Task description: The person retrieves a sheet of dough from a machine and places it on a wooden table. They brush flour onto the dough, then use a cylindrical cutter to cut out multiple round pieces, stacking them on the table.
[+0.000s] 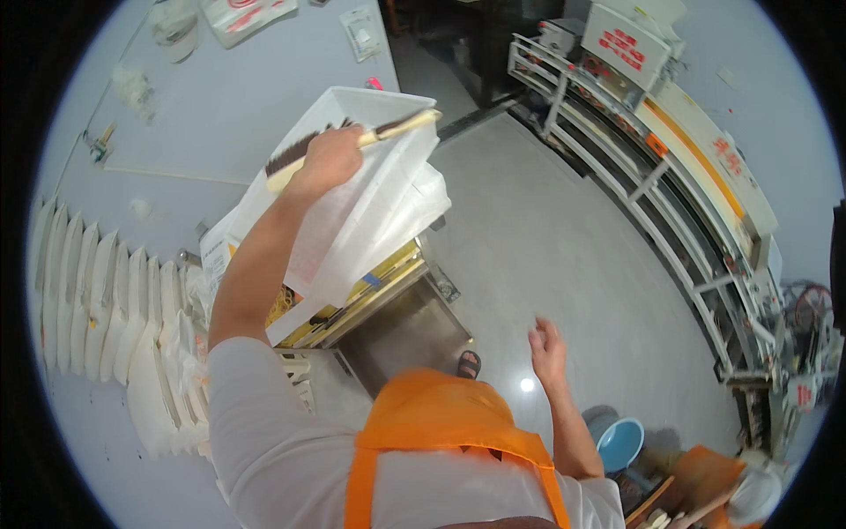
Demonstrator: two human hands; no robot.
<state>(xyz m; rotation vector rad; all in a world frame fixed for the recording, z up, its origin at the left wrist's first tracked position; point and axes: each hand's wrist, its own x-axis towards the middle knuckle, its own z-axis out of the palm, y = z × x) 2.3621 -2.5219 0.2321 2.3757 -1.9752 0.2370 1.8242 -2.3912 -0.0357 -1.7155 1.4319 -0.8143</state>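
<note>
My left hand (330,159) grips a long cream-handled brush (408,121) with dark brown bristles, held over a white plastic tub (377,97). The tub is tilted, with further white plastic (423,203) beside it, above a yellow-and-steel frame (392,264) and a steel platform (388,335). My forearm hides part of the tub. My right hand (546,346) hangs over the grey floor, right of the frame, fingers open and holding nothing.
White sacks (106,309) stand in a row at the left. A long white machine (670,150) with rails lines the right side. A blue basin (621,441) sits on the floor at lower right, near a person in orange (709,476). My sandaled foot (469,361) is by the steel platform.
</note>
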